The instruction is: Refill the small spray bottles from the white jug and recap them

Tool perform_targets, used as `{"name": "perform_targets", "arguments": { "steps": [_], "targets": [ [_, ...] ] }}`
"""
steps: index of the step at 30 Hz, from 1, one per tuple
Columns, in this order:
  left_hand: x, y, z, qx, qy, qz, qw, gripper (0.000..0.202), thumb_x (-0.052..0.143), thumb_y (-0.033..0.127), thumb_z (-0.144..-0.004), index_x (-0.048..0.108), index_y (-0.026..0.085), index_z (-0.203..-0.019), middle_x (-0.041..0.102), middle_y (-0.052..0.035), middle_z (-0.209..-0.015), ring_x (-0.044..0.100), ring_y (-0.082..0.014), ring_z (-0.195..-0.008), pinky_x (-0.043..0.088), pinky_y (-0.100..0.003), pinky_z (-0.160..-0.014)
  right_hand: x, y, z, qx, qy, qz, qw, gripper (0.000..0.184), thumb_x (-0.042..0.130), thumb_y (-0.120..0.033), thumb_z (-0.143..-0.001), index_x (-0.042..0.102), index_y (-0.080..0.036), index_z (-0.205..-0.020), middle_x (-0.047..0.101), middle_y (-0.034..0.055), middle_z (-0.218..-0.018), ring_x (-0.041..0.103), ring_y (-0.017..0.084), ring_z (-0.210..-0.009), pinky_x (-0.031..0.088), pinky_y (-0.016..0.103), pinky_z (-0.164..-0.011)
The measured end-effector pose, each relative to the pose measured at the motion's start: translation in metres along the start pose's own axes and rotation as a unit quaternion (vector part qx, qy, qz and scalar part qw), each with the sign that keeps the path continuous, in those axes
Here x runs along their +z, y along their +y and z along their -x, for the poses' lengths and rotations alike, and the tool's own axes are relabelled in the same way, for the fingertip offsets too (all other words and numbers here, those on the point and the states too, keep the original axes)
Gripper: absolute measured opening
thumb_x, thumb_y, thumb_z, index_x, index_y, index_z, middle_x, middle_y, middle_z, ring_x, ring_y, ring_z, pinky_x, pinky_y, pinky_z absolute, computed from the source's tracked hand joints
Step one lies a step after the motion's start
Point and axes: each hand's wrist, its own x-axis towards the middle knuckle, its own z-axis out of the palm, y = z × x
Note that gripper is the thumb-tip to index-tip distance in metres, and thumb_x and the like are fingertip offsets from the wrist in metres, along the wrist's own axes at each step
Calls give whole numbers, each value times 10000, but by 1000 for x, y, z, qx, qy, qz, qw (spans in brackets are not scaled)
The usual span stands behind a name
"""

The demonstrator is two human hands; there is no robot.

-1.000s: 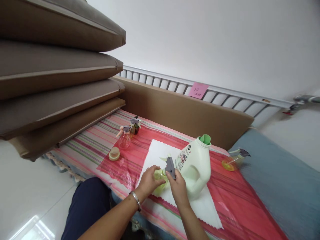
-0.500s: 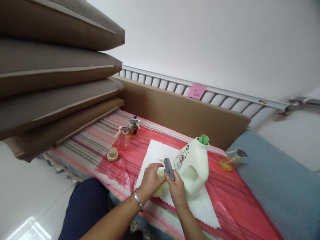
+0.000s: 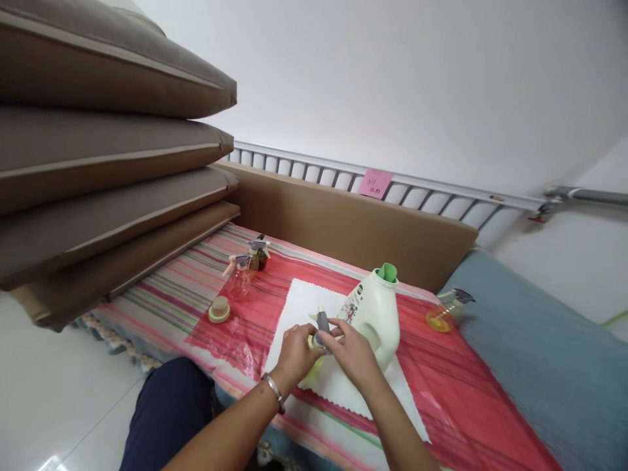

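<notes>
A small spray bottle [image 3: 314, 376] with yellowish liquid stands on a white cloth [image 3: 307, 297], its lower part mostly behind my left hand. My left hand [image 3: 297, 353] is closed around the bottle's neck. The fingers of my right hand [image 3: 350, 347] grip the grey spray head [image 3: 322, 320] at the top of the bottle. Just right of both hands is a large pale green jug [image 3: 385, 311] with a handle, a printed label and a green spout insert [image 3: 387, 272]. Whether the spray head is fully seated cannot be seen.
Several other spray bottles stand about: a pink one [image 3: 239, 282] and darker ones behind it on the left, a yellow one [image 3: 440, 318] on the right. A roll of tape [image 3: 219, 309] lies at left. Stacked brown cushions [image 3: 112, 144] rise at left; a brown board [image 3: 343, 219] lines the back.
My right hand has shifted its grip higher on the spray head, its fingers now over the top side. The spray head has turned. The whole view has shifted slightly.
</notes>
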Motion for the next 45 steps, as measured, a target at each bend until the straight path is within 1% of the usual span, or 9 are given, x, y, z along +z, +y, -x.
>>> {"name": "perform_targets", "arguments": {
  "steps": [6,9,13,20,24,27,32,39,45],
  "targets": [
    [4,-4,1,-6,-5,31,999,234,656,235,-721,643,225,-955,688,-33,-912,590,-234,-896,422,-337,-808,5,-12,-15,-14,-21,89,996,178,542,-317,-752,572,-227,-602,679,47,-633,610,218,-621,366,295,-555],
    [7,-2,3,-21,16,41,999,323,692,231,-671,600,216,-981,671,-32,-923,583,-236,-897,424,-336,-795,8,-15,-16,-15,-28,123,992,167,541,-288,-751,543,-226,-597,669,51,-608,594,206,-586,336,282,-526],
    [10,-3,1,-34,38,56,997,191,647,215,-696,572,190,-870,642,-38,-872,575,-227,-856,419,-340,-780,7,-19,-16,-12,-44,160,986,167,530,-263,-766,534,-213,-606,667,62,-625,586,200,-599,315,271,-526],
    [1,-17,-7,26,-64,138,988,195,657,226,-720,649,204,-914,684,-24,-940,597,-203,-920,431,-286,-827,3,-26,-18,-2,-79,196,977,137,521,-236,-792,572,-175,-680,675,70,-691,595,187,-647,315,253,-549],
    [7,-16,-4,10,-46,146,988,369,712,285,-667,610,171,-1003,668,-64,-986,584,-236,-904,438,-318,-799,4,-32,-16,-1,-90,205,975,137,516,-234,-803,586,-166,-707,681,75,-721,599,182,-670,320,245,-562],
    [8,-18,-7,4,-46,163,985,315,689,308,-700,619,155,-967,667,-73,-984,583,-232,-904,433,-323,-821,4,-34,-14,-2,-95,211,973,144,507,-239,-810,589,-166,-717,684,72,-731,597,174,-673,320,242,-566],
    [-3,-27,-16,38,-144,211,966,246,722,286,-675,671,175,-888,702,-6,-883,619,-201,-876,452,-283,-828,2,-31,-14,-2,-98,222,970,149,501,-242,-816,593,-166,-727,688,68,-737,600,176,-692,318,243,-577],
    [5,-24,-11,0,-78,195,978,349,719,333,-680,634,144,-960,661,-79,-1011,560,-246,-976,403,-342,-893,4,-29,-17,2,-94,227,969,155,500,-242,-819,594,-163,-725,684,75,-722,601,183,-681,310,247,-567],
    [-10,-20,-25,43,-194,222,954,318,784,242,-574,701,179,-875,702,2,-854,610,-210,-863,444,-282,-834,2,-27,-15,3,-99,223,970,145,502,-235,-821,600,-159,-745,692,78,-747,604,180,-691,315,243,-569]
  ]
}}
